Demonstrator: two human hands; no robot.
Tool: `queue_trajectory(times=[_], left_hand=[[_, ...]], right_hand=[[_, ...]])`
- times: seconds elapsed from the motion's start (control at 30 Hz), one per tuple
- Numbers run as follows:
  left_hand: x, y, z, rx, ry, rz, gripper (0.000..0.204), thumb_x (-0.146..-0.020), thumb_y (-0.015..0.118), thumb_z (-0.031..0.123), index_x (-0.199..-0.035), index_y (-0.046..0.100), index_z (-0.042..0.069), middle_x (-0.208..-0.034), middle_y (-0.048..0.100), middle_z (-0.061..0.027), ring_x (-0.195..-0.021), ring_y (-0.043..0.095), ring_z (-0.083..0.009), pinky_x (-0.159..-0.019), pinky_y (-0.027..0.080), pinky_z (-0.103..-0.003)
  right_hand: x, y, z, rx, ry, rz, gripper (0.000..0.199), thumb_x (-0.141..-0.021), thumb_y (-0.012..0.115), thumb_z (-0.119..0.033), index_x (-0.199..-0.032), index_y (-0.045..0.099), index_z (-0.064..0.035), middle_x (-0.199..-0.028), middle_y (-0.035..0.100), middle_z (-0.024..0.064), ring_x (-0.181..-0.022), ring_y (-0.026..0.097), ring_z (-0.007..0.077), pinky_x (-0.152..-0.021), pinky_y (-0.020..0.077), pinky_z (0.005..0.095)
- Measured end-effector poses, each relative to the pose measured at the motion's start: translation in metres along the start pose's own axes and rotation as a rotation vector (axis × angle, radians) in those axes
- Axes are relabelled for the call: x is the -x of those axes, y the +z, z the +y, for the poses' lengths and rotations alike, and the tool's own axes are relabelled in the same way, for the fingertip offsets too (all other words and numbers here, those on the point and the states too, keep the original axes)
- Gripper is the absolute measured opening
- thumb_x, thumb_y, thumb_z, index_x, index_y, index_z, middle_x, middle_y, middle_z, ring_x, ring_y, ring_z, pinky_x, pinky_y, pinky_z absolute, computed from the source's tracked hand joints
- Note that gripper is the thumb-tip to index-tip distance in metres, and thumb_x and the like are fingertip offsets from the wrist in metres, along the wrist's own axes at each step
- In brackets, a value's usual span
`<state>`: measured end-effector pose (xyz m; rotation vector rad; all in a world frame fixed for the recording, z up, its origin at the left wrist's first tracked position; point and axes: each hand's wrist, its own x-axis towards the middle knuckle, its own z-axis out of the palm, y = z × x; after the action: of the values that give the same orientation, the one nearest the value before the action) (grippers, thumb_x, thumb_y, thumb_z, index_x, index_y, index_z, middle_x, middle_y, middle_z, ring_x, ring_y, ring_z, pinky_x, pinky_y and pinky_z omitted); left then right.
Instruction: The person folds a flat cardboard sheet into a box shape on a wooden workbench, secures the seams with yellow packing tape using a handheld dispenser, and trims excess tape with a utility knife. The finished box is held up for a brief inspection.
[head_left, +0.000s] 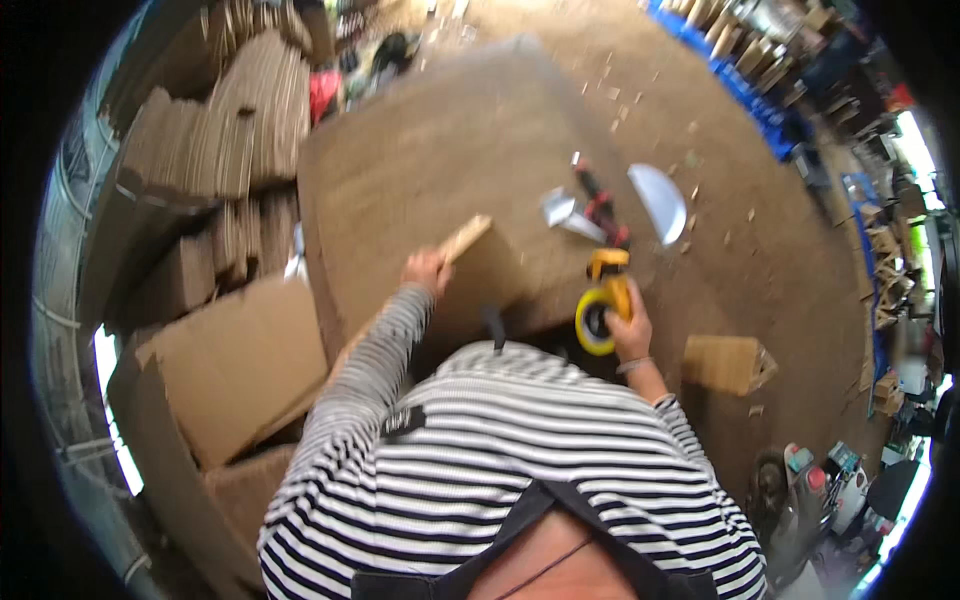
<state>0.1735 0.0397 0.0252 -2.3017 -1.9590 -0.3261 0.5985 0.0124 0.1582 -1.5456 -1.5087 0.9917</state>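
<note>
My left hand [428, 272] is closed round the near end of a wooden board [468, 238] with a pale edge, tilted above the large brown work table [400, 170]. In my right hand [630, 328] is a yellow handheld power tool [612, 292], gripped at its body. A round yellow-rimmed disc [596, 322] with a dark centre shows on the tool's left side. The tool sits by the table's near right corner, apart from the board. Beyond it on the table lie a red-and-black tool [598, 205] and a crumpled whitish piece [560, 208], both blurred.
Stacked flat cardboard [230, 130] and a large cardboard box [240, 360] crowd the left side. A wooden block-like box [725, 365] stands on the brown floor to my right, and a whitish half-round piece [658, 203] lies beyond the table. Cluttered shelves [885, 340] line the far right.
</note>
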Motion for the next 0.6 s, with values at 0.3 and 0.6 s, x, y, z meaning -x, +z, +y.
queue_trajectory(times=[0.3, 0.6], left_hand=[[-0.081, -0.132, 0.167, 1.647, -1.001, -0.737, 0.033, -0.099, 0.046, 0.028, -0.113, 0.062, 0.003, -0.091, 0.065, -0.0010, -0.079, 0.060, -0.0119, -0.070, 0.051, -0.026], [-0.058, -0.151, 0.139, 1.791, -0.887, -0.713, 0.027, -0.093, 0.060, 0.031, -0.093, 0.063, 0.004, -0.077, 0.063, -0.0023, -0.062, 0.059, -0.0090, -0.059, 0.052, -0.023]], right_hand=[[-0.004, -0.012, -0.015, 0.130, -0.591, -0.051, 0.069, -0.065, 0.074, -0.009, -0.130, 0.054, -0.0178, -0.081, 0.054, 0.0098, -0.068, 0.058, 0.0279, -0.061, 0.0510, 0.0359], [-0.022, 0.006, -0.057, 0.289, -0.734, -0.211, 0.069, -0.062, 0.073, -0.006, -0.127, 0.058, -0.0204, -0.079, 0.054, 0.0064, -0.065, 0.058, 0.0237, -0.056, 0.0510, 0.0334]])
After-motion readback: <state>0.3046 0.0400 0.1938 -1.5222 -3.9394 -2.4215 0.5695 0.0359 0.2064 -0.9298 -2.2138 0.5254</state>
